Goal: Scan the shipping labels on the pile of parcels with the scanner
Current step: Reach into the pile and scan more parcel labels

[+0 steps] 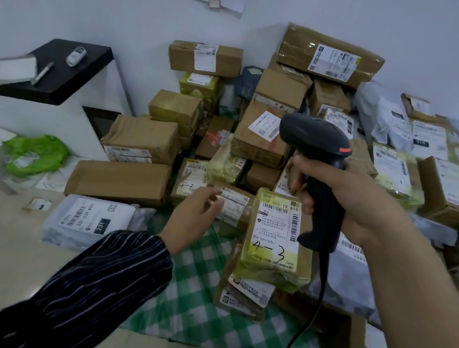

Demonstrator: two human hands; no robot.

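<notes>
Your right hand grips the scanner by its handle, above the pile of parcels. Your left hand is relaxed and holds nothing, fingers at the small brown box. Probably between scans. Next: steady that box and aim at its label.

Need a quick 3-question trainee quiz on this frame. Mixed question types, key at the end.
1. True or false: the scanner is held in the left hand.
2. What is handwritten on the yellow parcel just left of the scanner's handle? A) 4-3 B) 2-1 C) 7-5
3. Fill in: the nearest parcels lie on a green-and-white ____ cloth.

Key: 1 false, the right hand grips it; 2 A; 3 checked.
</notes>
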